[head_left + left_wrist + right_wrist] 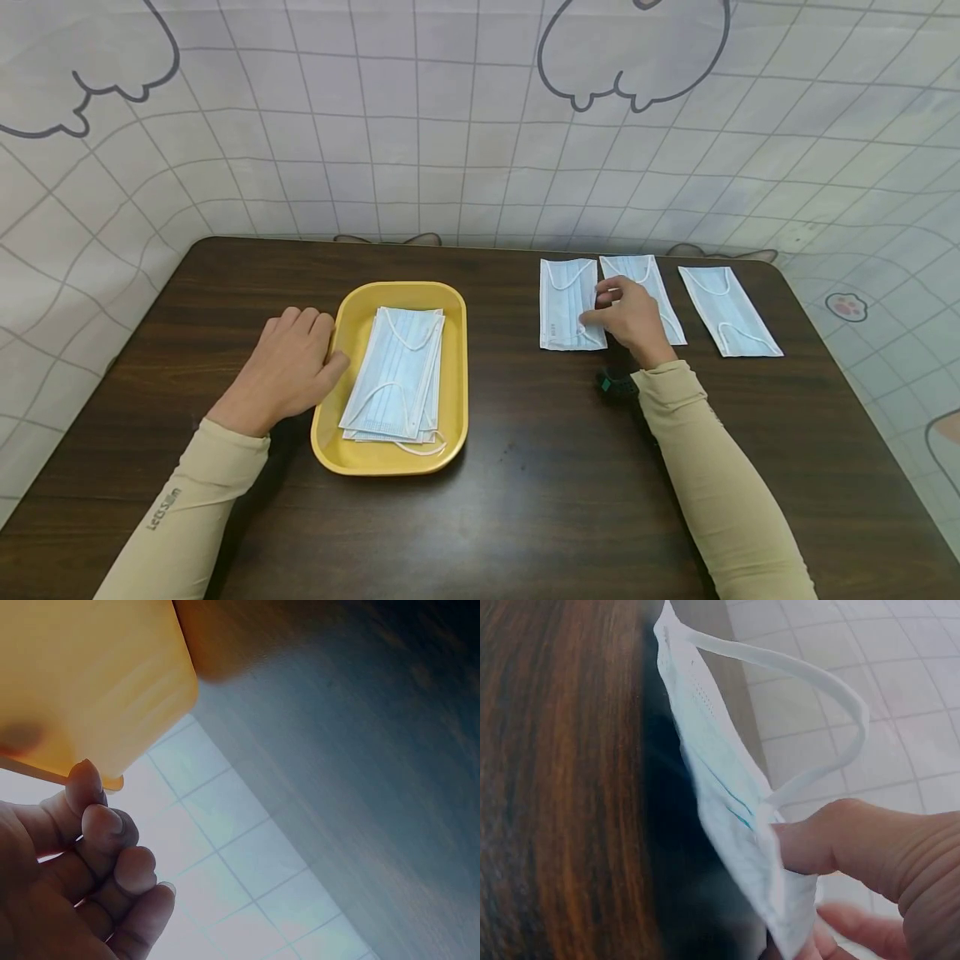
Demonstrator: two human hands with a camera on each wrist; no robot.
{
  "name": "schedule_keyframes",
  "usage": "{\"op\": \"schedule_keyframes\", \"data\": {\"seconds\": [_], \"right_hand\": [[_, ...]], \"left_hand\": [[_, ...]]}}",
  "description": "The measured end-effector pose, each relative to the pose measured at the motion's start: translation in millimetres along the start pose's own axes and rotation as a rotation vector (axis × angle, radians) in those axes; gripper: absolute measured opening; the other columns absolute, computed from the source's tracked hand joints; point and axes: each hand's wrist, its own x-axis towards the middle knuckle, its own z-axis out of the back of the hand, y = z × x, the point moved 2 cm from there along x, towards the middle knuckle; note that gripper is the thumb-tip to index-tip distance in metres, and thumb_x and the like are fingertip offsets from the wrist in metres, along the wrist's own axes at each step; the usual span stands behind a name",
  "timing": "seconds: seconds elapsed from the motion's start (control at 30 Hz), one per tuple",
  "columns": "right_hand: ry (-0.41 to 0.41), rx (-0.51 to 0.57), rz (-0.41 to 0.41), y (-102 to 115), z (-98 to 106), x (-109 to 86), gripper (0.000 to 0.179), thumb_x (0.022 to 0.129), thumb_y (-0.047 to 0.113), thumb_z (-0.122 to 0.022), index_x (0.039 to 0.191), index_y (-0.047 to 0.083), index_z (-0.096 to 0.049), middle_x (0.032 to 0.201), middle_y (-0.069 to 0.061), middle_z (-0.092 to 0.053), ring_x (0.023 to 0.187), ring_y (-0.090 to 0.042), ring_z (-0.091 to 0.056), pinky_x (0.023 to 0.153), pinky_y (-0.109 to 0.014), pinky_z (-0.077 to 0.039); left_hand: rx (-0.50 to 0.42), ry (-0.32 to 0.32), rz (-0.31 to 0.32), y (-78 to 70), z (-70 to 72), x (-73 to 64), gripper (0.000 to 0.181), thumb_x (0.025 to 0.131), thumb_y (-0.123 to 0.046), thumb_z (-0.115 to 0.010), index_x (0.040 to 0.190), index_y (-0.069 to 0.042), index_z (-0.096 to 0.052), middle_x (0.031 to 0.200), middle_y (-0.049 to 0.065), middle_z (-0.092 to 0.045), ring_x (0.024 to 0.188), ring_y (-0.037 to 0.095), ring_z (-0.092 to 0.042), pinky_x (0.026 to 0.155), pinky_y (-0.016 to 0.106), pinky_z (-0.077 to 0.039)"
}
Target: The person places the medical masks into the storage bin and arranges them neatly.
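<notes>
My right hand (630, 317) pinches the right edge of the leftmost face mask (564, 304). In the right wrist view, the thumb lies on one face of that light-blue mask (724, 776), fingers behind it, and a white ear loop bows out. A second mask (643, 275) lies partly behind this hand. At the tray's left side is my left hand (288, 367), loosely curled, with its thumb right at the rim. The yellow tray (457, 375) holds a small stack of masks (393, 375); the left wrist view shows only the tray's outer side (112, 682).
A third mask (731, 308) lies flat farther right, near the back of the dark wooden table (525, 517). Behind the table hangs a white gridded cloth (450, 150) with cartoon outlines.
</notes>
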Motion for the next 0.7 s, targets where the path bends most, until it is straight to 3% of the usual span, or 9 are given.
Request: {"op": "schedule_keyframes", "data": {"seconds": [0.2, 0.33, 0.53, 0.7], "right_hand": [[0.066, 0.036, -0.066, -2.5, -2.5, 3.7, 0.083, 0.085, 0.021, -0.078, 0.154, 0.000, -0.038, 0.138, -0.026, -0.058, 0.119, -0.038, -0.059, 0.103, -0.052, -0.050], [0.087, 0.052, -0.091, -1.5, -2.0, 3.1, 0.084, 0.090, 0.022, -0.074, 0.158, -0.001, -0.033, 0.143, -0.028, -0.057, 0.125, -0.041, -0.059, 0.110, -0.055, -0.048], [0.090, 0.046, -0.074, -0.1, -0.9, 2.3, 0.068, 0.093, 0.025, -0.071, 0.151, -0.001, -0.047, 0.137, -0.025, -0.061, 0.123, -0.038, -0.058, 0.110, -0.054, -0.047], [0.067, 0.044, -0.024, 0.1, -1.4, 2.2, 0.048, 0.093, 0.023, -0.071, 0.132, -0.003, -0.063, 0.127, -0.022, -0.066, 0.112, -0.031, -0.059, 0.093, -0.041, -0.051]], "left_hand": [[-0.001, -0.003, -0.003, -0.3, -0.1, -0.2, 0.022, 0.093, -0.024, -0.047, 0.082, -0.006, -0.051, 0.077, 0.009, -0.047, 0.078, 0.028, -0.042, 0.072, 0.039, -0.033], [-0.003, -0.012, -0.011, 0.1, -1.0, -0.1, 0.022, 0.093, -0.024, -0.047, 0.081, -0.006, -0.049, 0.077, 0.009, -0.047, 0.078, 0.028, -0.041, 0.071, 0.039, -0.033], [-0.003, -0.012, -0.010, 0.4, -1.1, 0.0, 0.022, 0.094, -0.024, -0.046, 0.082, -0.006, -0.050, 0.078, 0.009, -0.047, 0.079, 0.029, -0.042, 0.072, 0.039, -0.033], [-0.002, -0.009, -0.009, 0.4, -1.1, -0.1, 0.022, 0.094, -0.024, -0.047, 0.082, -0.006, -0.050, 0.078, 0.009, -0.047, 0.079, 0.029, -0.042, 0.072, 0.039, -0.034]]}}
